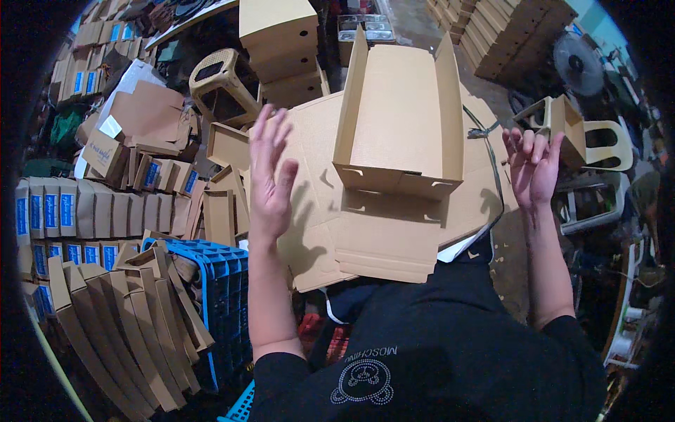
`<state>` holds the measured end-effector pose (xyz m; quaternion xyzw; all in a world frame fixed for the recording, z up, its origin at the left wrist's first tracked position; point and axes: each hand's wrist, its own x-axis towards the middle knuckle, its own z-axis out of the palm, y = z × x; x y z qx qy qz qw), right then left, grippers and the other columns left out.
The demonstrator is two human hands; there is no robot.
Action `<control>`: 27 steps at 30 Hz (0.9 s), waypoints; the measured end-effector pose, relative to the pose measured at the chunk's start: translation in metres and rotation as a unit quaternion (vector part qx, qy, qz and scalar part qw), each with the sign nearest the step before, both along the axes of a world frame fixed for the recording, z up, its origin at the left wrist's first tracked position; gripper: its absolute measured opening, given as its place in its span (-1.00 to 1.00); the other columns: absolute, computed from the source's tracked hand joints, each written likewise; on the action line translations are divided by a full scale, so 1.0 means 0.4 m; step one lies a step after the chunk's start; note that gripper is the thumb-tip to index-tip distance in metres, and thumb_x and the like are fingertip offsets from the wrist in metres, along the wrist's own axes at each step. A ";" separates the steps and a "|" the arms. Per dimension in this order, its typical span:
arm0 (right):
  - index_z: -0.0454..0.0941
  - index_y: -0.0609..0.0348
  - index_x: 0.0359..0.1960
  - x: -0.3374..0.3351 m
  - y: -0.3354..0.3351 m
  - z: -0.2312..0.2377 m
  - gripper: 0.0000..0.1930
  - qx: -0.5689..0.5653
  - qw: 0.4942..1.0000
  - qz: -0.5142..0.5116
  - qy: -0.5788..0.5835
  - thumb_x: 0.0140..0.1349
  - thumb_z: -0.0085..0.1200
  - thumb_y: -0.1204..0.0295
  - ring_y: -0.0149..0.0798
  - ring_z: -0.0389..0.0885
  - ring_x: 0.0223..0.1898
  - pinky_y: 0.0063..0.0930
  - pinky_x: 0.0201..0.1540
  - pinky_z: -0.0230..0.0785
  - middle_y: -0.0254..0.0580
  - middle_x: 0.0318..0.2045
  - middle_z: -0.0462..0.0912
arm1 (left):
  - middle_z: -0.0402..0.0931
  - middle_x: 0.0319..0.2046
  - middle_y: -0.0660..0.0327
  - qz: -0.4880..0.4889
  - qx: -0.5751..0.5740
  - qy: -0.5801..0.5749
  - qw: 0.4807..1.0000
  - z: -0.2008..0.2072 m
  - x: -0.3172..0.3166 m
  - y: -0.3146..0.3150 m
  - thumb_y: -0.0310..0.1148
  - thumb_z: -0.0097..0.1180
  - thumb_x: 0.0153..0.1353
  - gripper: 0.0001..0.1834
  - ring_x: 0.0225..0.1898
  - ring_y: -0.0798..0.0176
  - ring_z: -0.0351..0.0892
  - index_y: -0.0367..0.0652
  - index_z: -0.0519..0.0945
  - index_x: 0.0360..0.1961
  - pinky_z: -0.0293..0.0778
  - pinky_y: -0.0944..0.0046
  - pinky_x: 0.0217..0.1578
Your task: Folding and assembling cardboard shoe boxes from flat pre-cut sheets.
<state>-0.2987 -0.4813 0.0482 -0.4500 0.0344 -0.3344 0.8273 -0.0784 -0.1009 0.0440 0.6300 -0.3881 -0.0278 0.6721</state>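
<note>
A partly folded brown cardboard box (401, 116) rests in front of me, its two long side walls standing up. Its near end wall has cut slots, and a wide flap (387, 243) reaches from it toward my body. Under the box lie flat cardboard sheets (306, 232). To the left of the box my left hand (271, 172) is raised, fingers stretched and thumb apart, holding nothing. On the other side my right hand (534, 165) is also lifted, palm up with fingers loosely bent and apart, and nothing is in it. Neither hand touches the box.
A blue plastic crate (228, 274) stands at my left beside folded cardboard pieces (126, 327). Further left are stacked boxes with blue labels (91, 207). Plastic stools (223, 81) and tall box stacks (281, 42) stand behind. At right are a fan (578, 63) and pale chairs (610, 144).
</note>
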 end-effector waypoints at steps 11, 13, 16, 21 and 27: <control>0.61 0.03 -0.41 0.080 0.120 0.035 -0.70 -0.825 0.561 -0.012 0.065 0.08 0.50 0.18 -0.10 0.63 0.09 0.18 0.51 0.11 -0.34 -0.36 0.59 | 0.12 0.50 0.02 0.000 0.346 -0.150 0.926 0.018 -0.102 0.073 -0.15 0.52 0.08 -0.13 0.47 -0.11 0.25 -0.02 0.39 0.41 0.23 -0.12 0.45; 0.60 0.02 -0.42 0.081 0.132 0.034 -0.69 -0.806 0.588 -0.008 0.066 0.04 0.52 0.20 -0.16 0.65 0.03 0.18 0.51 0.11 -0.37 -0.39 0.59 | 0.18 0.47 0.00 0.065 0.331 -0.142 0.931 -0.014 -0.077 0.107 -0.17 0.51 0.10 -0.15 0.45 -0.11 0.28 -0.06 0.40 0.40 0.27 -0.10 0.42; 0.60 0.01 -0.42 0.075 0.157 0.022 -0.64 -0.766 0.640 -0.013 0.058 -0.12 0.60 0.26 -0.26 0.69 -0.12 0.26 0.46 0.18 -0.38 -0.42 0.59 | 0.29 0.41 0.01 0.172 0.214 0.089 0.957 -0.048 -0.042 0.148 -0.21 0.27 0.37 -0.32 0.32 0.00 0.45 -0.17 0.34 0.43 0.37 -0.04 0.33; 0.59 0.03 -0.44 0.100 0.268 -0.015 -0.61 -0.699 0.703 -0.128 0.013 -0.14 0.62 0.23 -0.26 0.67 -0.23 0.09 0.31 0.32 -0.36 -0.43 0.58 | 0.31 0.43 -0.02 0.027 -0.155 0.355 0.921 -0.093 -0.018 0.173 0.30 -0.28 0.53 -0.15 0.36 -0.03 0.44 -0.24 0.26 0.48 0.40 -0.04 0.34; 0.56 -0.03 -0.33 0.165 0.444 -0.034 -0.72 -0.790 0.608 -0.078 0.010 0.25 0.24 0.07 -0.18 0.56 -0.03 0.06 0.37 0.22 -0.30 -0.34 0.52 | 0.39 0.40 -0.02 -0.087 -0.339 0.463 0.814 -0.057 -0.136 0.097 0.32 -0.20 0.50 -0.12 0.35 -0.06 0.46 -0.27 0.30 0.48 0.39 -0.04 0.36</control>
